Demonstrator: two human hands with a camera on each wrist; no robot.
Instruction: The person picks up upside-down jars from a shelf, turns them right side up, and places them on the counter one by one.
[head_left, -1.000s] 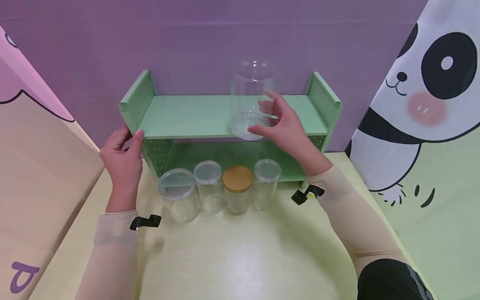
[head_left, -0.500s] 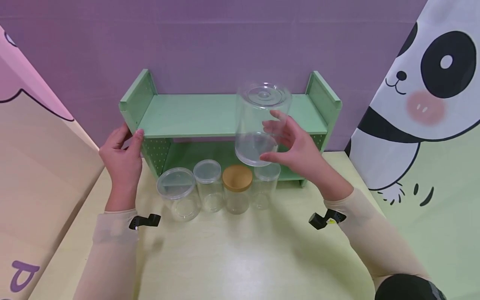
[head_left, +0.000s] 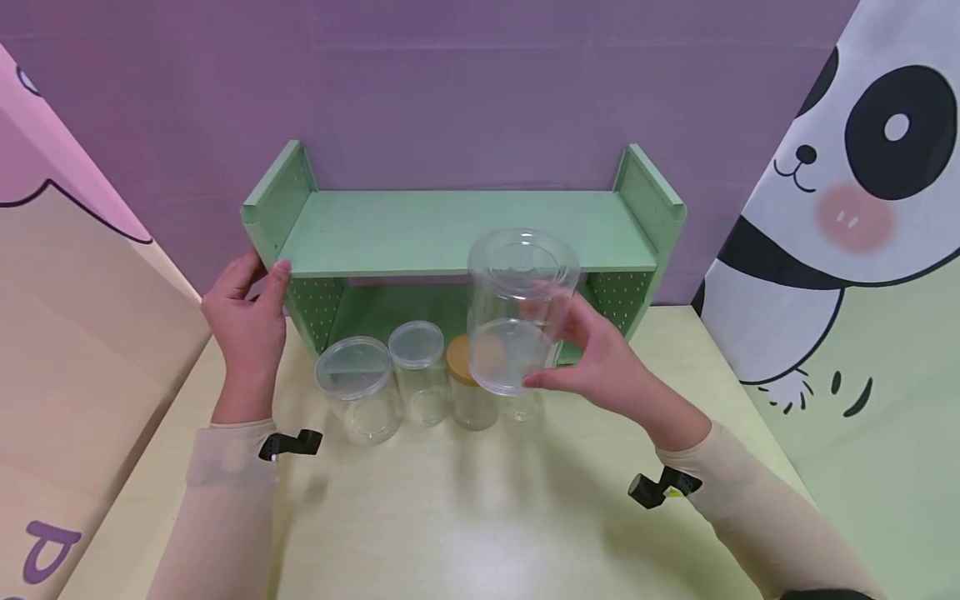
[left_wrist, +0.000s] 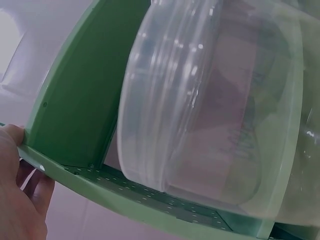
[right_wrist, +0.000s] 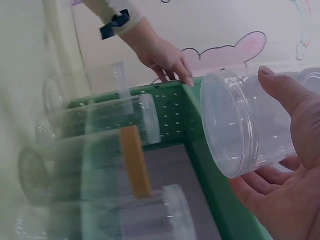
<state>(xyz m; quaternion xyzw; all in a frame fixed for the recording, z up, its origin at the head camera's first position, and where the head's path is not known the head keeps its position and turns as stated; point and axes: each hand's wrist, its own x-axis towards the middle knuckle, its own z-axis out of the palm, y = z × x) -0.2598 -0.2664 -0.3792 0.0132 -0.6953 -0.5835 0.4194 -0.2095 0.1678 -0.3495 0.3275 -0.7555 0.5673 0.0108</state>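
My right hand [head_left: 611, 367] grips a large clear plastic jar [head_left: 498, 304] from the right, thumb low on its side and fingers round behind it. In the right wrist view the jar's ribbed end [right_wrist: 227, 125] faces the tabletop side, opposite to the lids of the standing jars. The jar is in front of the green two-tier shelf [head_left: 405, 233], overlapping the small jars. On the left, my left hand [head_left: 247, 321] holds the shelf's side panel, its thumb at the front edge and its other fingers partly hidden behind.
A row of lidded jars stands before the shelf: a wide clear one [head_left: 354, 375], a slimmer one [head_left: 418, 354], one with a wooden-coloured lid [head_left: 459, 358] and a partly hidden clear one [head_left: 522, 408]. They stand on the pale tabletop [head_left: 420, 517]. Behind is a purple backdrop [head_left: 450, 92].
My right hand has brought the large jar from above the upper shelf down and toward me, over the right end of the jar row. My left hand has stayed on the side panel.
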